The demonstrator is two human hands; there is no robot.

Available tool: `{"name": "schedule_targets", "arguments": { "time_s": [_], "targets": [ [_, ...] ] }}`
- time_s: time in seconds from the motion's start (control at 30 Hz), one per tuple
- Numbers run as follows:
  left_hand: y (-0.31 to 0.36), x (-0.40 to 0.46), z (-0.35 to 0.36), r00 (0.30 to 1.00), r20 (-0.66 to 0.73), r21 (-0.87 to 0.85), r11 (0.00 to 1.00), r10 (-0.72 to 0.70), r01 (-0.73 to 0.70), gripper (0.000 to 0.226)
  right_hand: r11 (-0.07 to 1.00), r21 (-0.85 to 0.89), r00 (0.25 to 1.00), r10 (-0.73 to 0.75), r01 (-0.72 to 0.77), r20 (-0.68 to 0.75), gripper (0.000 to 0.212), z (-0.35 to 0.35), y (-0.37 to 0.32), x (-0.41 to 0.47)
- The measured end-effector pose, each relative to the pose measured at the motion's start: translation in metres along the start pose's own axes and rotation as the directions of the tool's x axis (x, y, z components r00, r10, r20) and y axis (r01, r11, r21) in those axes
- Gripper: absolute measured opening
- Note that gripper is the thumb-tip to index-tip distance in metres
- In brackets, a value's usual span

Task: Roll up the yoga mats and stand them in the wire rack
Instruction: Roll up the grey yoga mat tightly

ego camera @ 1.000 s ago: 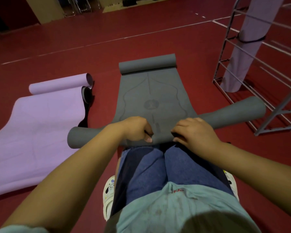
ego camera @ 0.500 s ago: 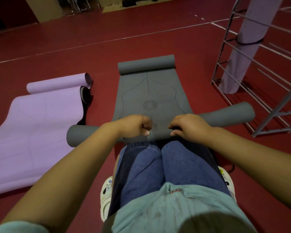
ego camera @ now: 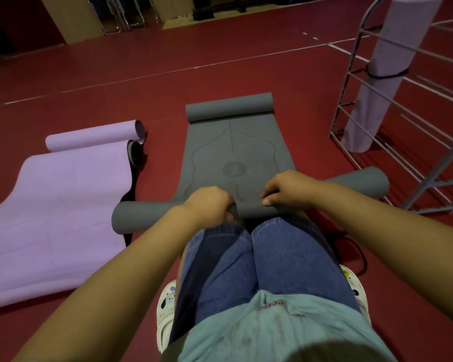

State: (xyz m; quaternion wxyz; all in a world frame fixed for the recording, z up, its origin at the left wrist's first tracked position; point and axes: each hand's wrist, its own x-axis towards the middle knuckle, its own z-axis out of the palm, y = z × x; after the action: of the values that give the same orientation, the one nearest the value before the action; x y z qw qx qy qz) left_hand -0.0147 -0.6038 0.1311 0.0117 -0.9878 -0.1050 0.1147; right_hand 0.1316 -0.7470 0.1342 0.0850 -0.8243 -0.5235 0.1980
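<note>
Although one lilac rolled mat [ego camera: 385,74] already stands upright in the wire rack [ego camera: 351,105], bound by a dark strap, most of the task is judged outstanding.

Grey mat [ego camera: 236,152]: lies on the red floor [ego camera: 115,74] directly ahead of the knees; its near end is wound into a roll [ego camera: 131,215] that lies across the person's front, while the far end curls on itself. The flat stretch between the two is not yet taken up.

Lilac floor mat [ego camera: 50,210]: spread flat to the left, only its far end curled; rolling not begun. A black strap [ego camera: 136,163] lies just beside its right edge.

Progress judgement: one mat racked, one partly rolled, one untouched.

Left hand [ego camera: 209,202]: knuckles up on the roll, left of centre; fingers curled round the grey material and holding it, thumb tucked beneath.

Right hand [ego camera: 288,189]: on the roll, right of centre, near the left hand but apart; fingers bent over the top, thumb pinching the mat's surface from the near side.

Arms: both reach forward over the knees, with bent elbows and the wrists angled inward.

Remaining: finish this roll, strap it if intended, rack it, then repeat with the lilac one.
</note>
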Motion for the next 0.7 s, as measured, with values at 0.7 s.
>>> {"name": "schedule_targets", "arguments": {
  "time_s": [0.7],
  "targets": [
    [-0.041,0.036,-0.010,0.979,0.202,-0.358,0.933,0.038,0.038,0.033,0.976,-0.210,0.973,-0.098,0.054,-0.207,0.047,0.025,0.002,0.008]
  ]
}}
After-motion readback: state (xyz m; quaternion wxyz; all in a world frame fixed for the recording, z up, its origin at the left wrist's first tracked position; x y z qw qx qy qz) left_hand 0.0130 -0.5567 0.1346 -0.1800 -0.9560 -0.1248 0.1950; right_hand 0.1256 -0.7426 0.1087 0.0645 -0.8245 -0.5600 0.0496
